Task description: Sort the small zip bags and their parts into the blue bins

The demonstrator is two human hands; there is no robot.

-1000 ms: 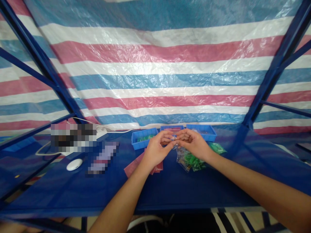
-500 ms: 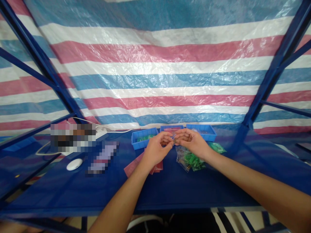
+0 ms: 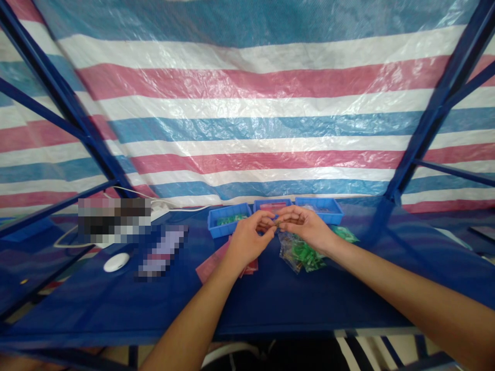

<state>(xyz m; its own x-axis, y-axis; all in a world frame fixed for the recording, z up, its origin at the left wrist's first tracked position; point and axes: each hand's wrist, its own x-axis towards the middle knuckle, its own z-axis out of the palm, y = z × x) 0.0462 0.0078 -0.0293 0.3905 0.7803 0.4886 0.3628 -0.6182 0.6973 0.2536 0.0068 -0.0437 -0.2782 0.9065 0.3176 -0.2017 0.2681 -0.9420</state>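
Pinching a tiny, indistinct piece [image 3: 276,224] where the closed fingertips of the left hand [image 3: 249,241] and right hand [image 3: 311,230] meet, above the glossy blue bench [image 3: 282,299]. Holding it by the upper left edge of the clear plastic packets with green contents [image 3: 305,255], right of the flat pink plastic sheets [image 3: 215,262].

across the upper frame, the plastic sheet [image 3: 247,82] runs in horizontal stripes of blue, white and pinkish red. the posts at upper left [image 3: 73,100] and upper right [image 3: 441,103] are dark blue, like the tabletop [image 3: 309,304] across the lower frame. at centre, three trays [image 3: 219,230] are brighter blue, the left one showing green bits [image 3: 230,220]. below centre lie pinkish-red sheets [image 3: 214,260]; right of them, bright green strips [image 3: 307,252] in clear plastic. at lower left, an oval object [image 3: 116,262] is plain white.
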